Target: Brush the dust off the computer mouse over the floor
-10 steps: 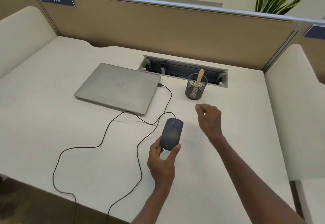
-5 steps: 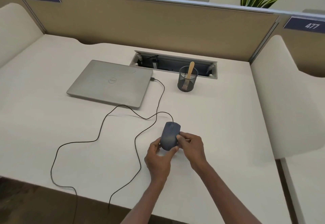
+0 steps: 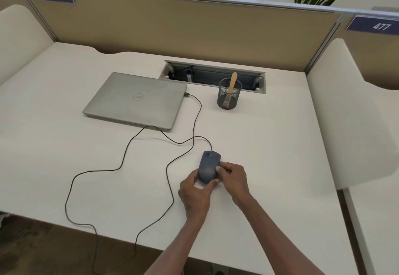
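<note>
Closed silver laptop (image 3: 138,100) at left on the white desk (image 3: 269,145), thin black cable (image 3: 121,166) looping from its side across the desktop and over the front edge, black mesh cup (image 3: 229,96) holding a wooden-handled brush (image 3: 232,81) standing to the right. Near the front edge, dark grey computer mouse (image 3: 209,165) pinched between both hands. Left hand (image 3: 195,195) cupped round its rear end, right hand (image 3: 234,177) gripping its right side, both forearms angled in from the lower right.

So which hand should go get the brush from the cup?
Probably the right hand. The brush stands in the mesh cup on that side of the mouse, and the left hand can go on cradling the mouse from below.
</note>
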{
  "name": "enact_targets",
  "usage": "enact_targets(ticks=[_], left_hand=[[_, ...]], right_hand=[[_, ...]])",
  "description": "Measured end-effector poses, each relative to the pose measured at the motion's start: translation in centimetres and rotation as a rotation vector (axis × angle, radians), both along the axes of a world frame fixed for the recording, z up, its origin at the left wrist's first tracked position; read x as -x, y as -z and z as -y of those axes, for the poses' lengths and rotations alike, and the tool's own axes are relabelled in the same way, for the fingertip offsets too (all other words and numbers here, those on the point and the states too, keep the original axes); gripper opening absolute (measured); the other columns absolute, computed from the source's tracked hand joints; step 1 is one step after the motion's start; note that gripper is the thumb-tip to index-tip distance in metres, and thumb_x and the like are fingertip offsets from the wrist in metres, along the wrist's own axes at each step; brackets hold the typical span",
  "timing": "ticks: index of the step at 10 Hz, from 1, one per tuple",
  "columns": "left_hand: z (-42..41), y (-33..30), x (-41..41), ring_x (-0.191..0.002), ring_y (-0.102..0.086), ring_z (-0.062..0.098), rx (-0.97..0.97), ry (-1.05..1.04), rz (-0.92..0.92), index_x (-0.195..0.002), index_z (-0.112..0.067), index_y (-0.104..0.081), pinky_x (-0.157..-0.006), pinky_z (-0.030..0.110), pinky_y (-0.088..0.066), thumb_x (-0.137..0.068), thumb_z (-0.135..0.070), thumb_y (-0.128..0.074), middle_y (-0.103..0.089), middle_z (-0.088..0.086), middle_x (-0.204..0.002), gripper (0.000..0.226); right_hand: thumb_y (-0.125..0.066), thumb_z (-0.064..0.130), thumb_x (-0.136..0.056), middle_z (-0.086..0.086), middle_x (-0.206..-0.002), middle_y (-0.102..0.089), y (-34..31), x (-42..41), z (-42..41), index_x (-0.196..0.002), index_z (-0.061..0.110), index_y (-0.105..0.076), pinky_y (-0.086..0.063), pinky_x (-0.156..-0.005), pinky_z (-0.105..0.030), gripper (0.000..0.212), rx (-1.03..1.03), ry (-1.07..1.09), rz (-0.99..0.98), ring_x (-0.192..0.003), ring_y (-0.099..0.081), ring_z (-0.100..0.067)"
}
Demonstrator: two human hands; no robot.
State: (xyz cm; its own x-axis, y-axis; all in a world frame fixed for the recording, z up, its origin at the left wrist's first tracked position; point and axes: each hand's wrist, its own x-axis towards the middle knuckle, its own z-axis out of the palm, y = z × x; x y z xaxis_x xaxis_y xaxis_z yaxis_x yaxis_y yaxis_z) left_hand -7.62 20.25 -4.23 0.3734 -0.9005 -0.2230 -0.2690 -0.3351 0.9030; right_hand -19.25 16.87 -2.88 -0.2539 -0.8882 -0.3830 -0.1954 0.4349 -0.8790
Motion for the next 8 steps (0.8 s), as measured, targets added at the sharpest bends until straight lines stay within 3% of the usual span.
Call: enact_targets(ticks=[1,3,5,6,7,8], left_hand=[[0.0,0.3,0.1,-0.095,-0.065,0.015,0.013,0.030,0.067,-0.097,-0.031,-0.070,-0.081,0.031,-0.055,-0.060,-0.049,-0.087,-0.072,-0.013,-0.093,0.045],[-0.3,0.6,0.4,-0.121,-0.057,0.017,0.052,0.046,0.159,-0.128,-0.009,-0.067,-0.093,0.019,-0.039,-0.070,-0.029,-0.092,-0.066,-0.001,-0.128,0.066],[-0.4,0.3,0.1,-0.118,-0.057,0.013,0.047,0.088,0.169,-0.128,-0.009,-0.067,-0.094,0.015,-0.040,-0.070,-0.030,-0.092,-0.065,-0.003,-0.127,0.066],[-0.1,0.4,-0.6,-0.106,-0.059,0.010,0.060,0.129,0.169,-0.119,-0.010,-0.070,-0.085,0.006,-0.037,-0.066,-0.034,-0.093,-0.064,-0.006,-0.116,0.062],[-0.4,-0.1,-1.6,-0.095,-0.062,0.012,0.073,0.136,0.141,-0.117,-0.009,-0.067,-0.081,0.017,-0.046,-0.074,-0.037,-0.088,-0.067,-0.001,-0.111,0.055],[-0.3,-0.5,-3.1,-0.100,-0.067,0.019,0.200,0.110,0.137,-0.121,-0.006,-0.068,-0.090,0.031,-0.055,-0.093,-0.026,-0.070,-0.071,0.003,-0.114,0.034]], right_hand=[[-0.060,0.013,-0.092,-0.018,-0.078,-0.071,-0.1,0.0,0.1,-0.080,0.004,-0.071,-0.047,-0.065,-0.031,0.018,-0.011,-0.009,-0.018,-0.066,-0.056,-0.014],[-0.059,0.011,-0.091,0.003,-0.060,-0.057,-0.4,0.0,0.1,-0.073,0.004,-0.065,-0.038,-0.059,-0.026,0.020,-0.011,-0.033,-0.079,-0.058,-0.046,-0.013],[-0.057,0.010,-0.091,0.007,-0.053,-0.048,-0.6,0.2,0.1,-0.062,0.010,-0.056,-0.032,-0.054,-0.023,0.029,-0.012,-0.050,-0.098,-0.053,-0.039,-0.011],[-0.056,0.011,-0.091,0.007,-0.050,-0.047,-0.5,0.5,0.0,-0.056,0.017,-0.047,-0.032,-0.054,-0.022,0.038,-0.005,-0.068,-0.108,-0.052,-0.039,-0.011],[-0.055,0.015,-0.093,-0.001,-0.057,-0.046,-0.5,0.6,-0.5,-0.058,0.015,-0.042,-0.033,-0.058,-0.029,0.037,0.002,-0.052,-0.151,-0.058,-0.040,-0.017],[-0.052,0.013,-0.095,-0.004,-0.059,-0.041,-0.5,1.2,-0.9,-0.061,0.013,-0.037,-0.031,-0.061,-0.034,0.037,0.119,0.012,-0.313,-0.060,-0.037,-0.019]])
